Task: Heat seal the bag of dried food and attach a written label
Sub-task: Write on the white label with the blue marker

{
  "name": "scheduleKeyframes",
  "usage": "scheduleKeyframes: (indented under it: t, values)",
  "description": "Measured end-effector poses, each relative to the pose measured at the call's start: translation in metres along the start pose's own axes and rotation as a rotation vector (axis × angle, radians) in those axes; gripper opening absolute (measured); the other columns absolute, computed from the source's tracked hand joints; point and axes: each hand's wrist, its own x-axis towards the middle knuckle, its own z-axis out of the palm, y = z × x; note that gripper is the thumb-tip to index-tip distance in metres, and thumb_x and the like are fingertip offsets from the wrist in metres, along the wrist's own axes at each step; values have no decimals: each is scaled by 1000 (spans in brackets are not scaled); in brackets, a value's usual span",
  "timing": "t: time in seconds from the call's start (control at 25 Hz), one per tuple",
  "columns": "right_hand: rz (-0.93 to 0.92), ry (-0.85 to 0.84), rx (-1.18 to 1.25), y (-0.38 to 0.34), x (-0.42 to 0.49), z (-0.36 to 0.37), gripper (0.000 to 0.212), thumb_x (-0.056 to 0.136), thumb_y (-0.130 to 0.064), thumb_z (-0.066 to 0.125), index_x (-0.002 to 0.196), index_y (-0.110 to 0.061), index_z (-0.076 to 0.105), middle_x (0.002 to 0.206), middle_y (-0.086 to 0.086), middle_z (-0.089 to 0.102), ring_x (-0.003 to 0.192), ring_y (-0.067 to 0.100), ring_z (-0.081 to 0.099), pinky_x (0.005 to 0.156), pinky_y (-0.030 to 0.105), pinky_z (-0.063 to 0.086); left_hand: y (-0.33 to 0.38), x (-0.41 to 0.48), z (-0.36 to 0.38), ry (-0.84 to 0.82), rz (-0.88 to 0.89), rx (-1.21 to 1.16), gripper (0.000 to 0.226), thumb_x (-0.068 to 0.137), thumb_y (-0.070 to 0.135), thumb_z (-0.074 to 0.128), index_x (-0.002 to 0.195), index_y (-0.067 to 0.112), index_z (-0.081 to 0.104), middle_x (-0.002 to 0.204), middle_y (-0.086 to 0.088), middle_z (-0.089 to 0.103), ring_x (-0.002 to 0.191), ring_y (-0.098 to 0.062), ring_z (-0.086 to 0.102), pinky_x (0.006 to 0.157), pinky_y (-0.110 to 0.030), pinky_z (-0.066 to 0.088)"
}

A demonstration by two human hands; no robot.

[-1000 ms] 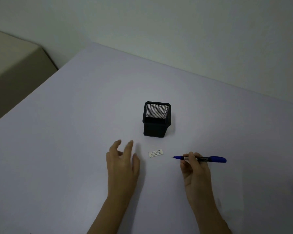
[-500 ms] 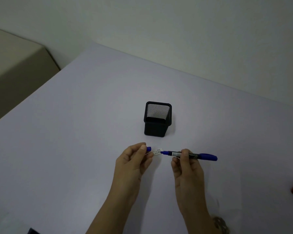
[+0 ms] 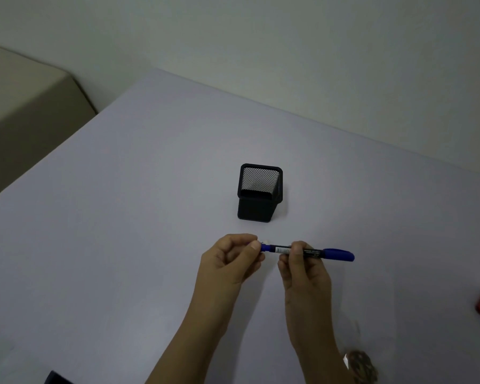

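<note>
Label (image 3: 266, 241) shows only as a white sliver on the table (image 3: 122, 245) behind the pen (image 3: 313, 252), near the mesh holder (image 3: 259, 192). Right hand (image 3: 302, 270) grips the pen's barrel; left hand (image 3: 230, 259) pinches the blue cap (image 3: 265, 247) at its tip end

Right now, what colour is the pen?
The pen has blue ends and a black barrel. The head view, the only one, shows it.
</note>
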Motion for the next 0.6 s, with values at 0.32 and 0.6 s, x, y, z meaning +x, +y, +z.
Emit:
scheduleKeyframes:
  t: [0.32, 0.6]
  values:
    - [-69, 1, -108, 6, -2, -4, 11, 88, -12, 53, 86, -15, 63, 67, -9, 70, 69, 1, 67, 63, 10, 52, 0, -6, 0, -25, 47, 101, 16, 85, 8, 61, 78, 22, 68, 64, 9, 73, 62, -7, 69, 58, -10, 51]
    - [-82, -107, -192, 2, 4, -9, 11, 87, -6, 53, 85, -13, 62, 68, -12, 71, 68, 2, 67, 61, 12, 52, -1, -4, -3, -16, -53, 60, 14, 86, 9, 61, 80, 20, 69, 66, 2, 74, 60, -10, 69, 57, -14, 53]
